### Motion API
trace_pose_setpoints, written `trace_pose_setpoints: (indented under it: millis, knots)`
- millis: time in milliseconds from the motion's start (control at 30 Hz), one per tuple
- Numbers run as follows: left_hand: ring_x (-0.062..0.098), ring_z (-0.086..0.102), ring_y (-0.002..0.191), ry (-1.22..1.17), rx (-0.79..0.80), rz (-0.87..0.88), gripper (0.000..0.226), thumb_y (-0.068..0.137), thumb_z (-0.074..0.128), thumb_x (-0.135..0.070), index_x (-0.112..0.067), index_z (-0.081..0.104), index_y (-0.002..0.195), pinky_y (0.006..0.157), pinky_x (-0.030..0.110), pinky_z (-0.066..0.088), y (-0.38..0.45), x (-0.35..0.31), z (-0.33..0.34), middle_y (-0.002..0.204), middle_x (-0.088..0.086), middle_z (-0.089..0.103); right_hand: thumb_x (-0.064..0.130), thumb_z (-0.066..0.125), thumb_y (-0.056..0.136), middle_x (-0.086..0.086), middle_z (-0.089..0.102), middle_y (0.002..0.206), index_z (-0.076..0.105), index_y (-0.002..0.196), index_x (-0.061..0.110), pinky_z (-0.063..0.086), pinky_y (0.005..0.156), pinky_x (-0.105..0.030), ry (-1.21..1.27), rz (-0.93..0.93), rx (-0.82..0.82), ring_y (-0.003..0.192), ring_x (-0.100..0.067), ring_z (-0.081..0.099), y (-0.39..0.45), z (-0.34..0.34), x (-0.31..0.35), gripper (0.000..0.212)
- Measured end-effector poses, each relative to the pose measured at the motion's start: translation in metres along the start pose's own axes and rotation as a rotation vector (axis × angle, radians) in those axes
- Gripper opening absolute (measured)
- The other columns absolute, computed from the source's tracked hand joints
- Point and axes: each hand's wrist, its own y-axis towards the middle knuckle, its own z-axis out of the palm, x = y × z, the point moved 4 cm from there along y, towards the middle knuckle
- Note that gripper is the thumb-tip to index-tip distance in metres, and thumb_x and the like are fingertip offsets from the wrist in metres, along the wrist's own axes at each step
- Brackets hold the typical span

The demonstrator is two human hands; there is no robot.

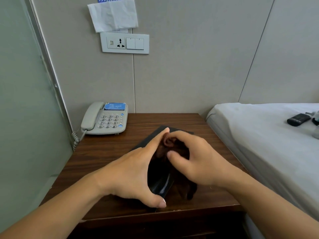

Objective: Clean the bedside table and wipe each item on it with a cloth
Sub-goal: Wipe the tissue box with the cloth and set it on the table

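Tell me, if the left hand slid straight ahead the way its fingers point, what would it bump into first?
Probably nothing on the table. The left hand points up and right across the black tray, well right of the phone, so it would likely reach the wall. Depth is unclear.

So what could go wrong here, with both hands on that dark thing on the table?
The black tray lies near the front edge of the table; the left hand grips its near corner, so a hard wipe might push it off. The brown cloth under the right hand is bunched, so it may miss spots. The phone cord hangs over the left edge and might snag later.
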Motion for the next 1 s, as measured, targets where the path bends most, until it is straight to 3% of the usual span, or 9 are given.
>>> trace_pose_setpoints:
  millis: [100,200,300,367,433,533,667,800,1000]
  knots:
    - [-0.005,0.051,0.129,-0.149,-0.065,0.031,0.142,0.059,0.101,-0.036,-0.067,0.000,0.152,0.109,0.019,0.043,-0.003,0.004,-0.010,0.135,-0.035,0.051,0.016,0.065,0.098,0.007,0.076,0.096,0.071,0.114,0.020,0.057,0.080,-0.027,0.225,0.150,-0.205,0.093,-0.007,0.072,0.009,-0.010,-0.011,0.018]
    - [0.013,0.058,0.115,-0.217,-0.101,0.006,0.128,0.057,0.100,-0.037,-0.074,0.016,0.147,0.109,0.041,0.047,-0.005,0.010,-0.017,0.125,-0.008,0.057,0.023,0.063,0.098,0.002,0.078,0.095,0.074,0.106,0.021,0.060,0.087,-0.045,0.356,0.273,-0.383,0.091,-0.014,0.074,0.016,-0.020,-0.027,0.014]
    - [0.011,0.059,0.107,-0.285,-0.130,0.022,0.130,0.058,0.102,-0.030,-0.073,0.018,0.148,0.108,0.035,0.045,-0.005,0.013,-0.020,0.117,-0.001,0.059,0.035,0.063,0.092,0.003,0.077,0.098,0.072,0.106,0.024,0.059,0.090,-0.053,0.348,0.287,-0.486,0.095,-0.017,0.073,0.014,-0.029,-0.037,0.019]
    - [0.006,0.058,0.104,-0.321,-0.141,0.019,0.131,0.058,0.102,-0.028,-0.072,0.017,0.148,0.105,0.029,0.042,-0.005,0.017,-0.022,0.115,-0.001,0.058,0.029,0.064,0.096,0.007,0.075,0.105,0.068,0.116,0.026,0.057,0.096,-0.045,0.272,0.239,-0.478,0.102,-0.010,0.070,0.009,-0.023,-0.037,0.021]
    - [0.014,0.061,0.100,-0.362,-0.172,0.038,0.131,0.056,0.102,-0.030,-0.067,0.019,0.151,0.102,0.036,0.047,-0.004,0.023,-0.023,0.108,0.000,0.062,0.021,0.066,0.097,0.014,0.068,0.118,0.060,0.133,0.023,0.051,0.101,-0.025,0.115,0.156,-0.445,0.112,0.001,0.062,0.002,-0.008,-0.033,0.037]
    - [0.029,0.064,0.097,-0.402,-0.203,0.049,0.128,0.055,0.100,-0.031,-0.059,0.024,0.153,0.099,0.044,0.051,-0.003,0.028,-0.025,0.103,0.003,0.066,0.017,0.067,0.095,0.018,0.053,0.115,0.055,0.137,0.023,0.039,0.092,-0.006,-0.014,0.056,-0.386,0.111,0.003,0.053,-0.004,0.018,-0.028,0.044]
    - [0.025,0.068,0.099,-0.413,-0.178,0.039,0.121,0.055,0.100,-0.031,-0.051,0.031,0.153,0.091,0.029,0.054,-0.003,0.032,-0.026,0.109,-0.003,0.068,0.019,0.068,0.093,0.011,0.052,0.116,0.057,0.132,0.024,0.043,0.088,-0.010,0.007,-0.012,-0.327,0.110,-0.005,0.055,-0.017,0.033,-0.013,0.041]
    - [0.022,0.062,0.119,-0.352,-0.103,0.063,0.105,0.052,0.098,-0.043,-0.047,0.048,0.144,0.106,0.034,0.048,-0.002,0.032,-0.029,0.125,-0.004,0.064,0.022,0.072,0.091,0.010,0.056,0.113,0.061,0.127,0.028,0.045,0.087,-0.015,-0.007,-0.096,-0.216,0.107,-0.008,0.059,-0.024,0.034,-0.003,0.039]
    - [0.020,0.059,0.124,-0.369,-0.090,0.037,0.110,0.055,0.102,-0.033,-0.048,0.044,0.147,0.108,0.033,0.049,-0.003,0.036,-0.030,0.126,-0.007,0.061,0.042,0.059,0.095,0.015,0.052,0.108,0.053,0.124,0.042,0.046,0.087,-0.030,-0.049,0.070,-0.276,0.105,-0.011,0.051,0.000,0.026,-0.024,0.030]
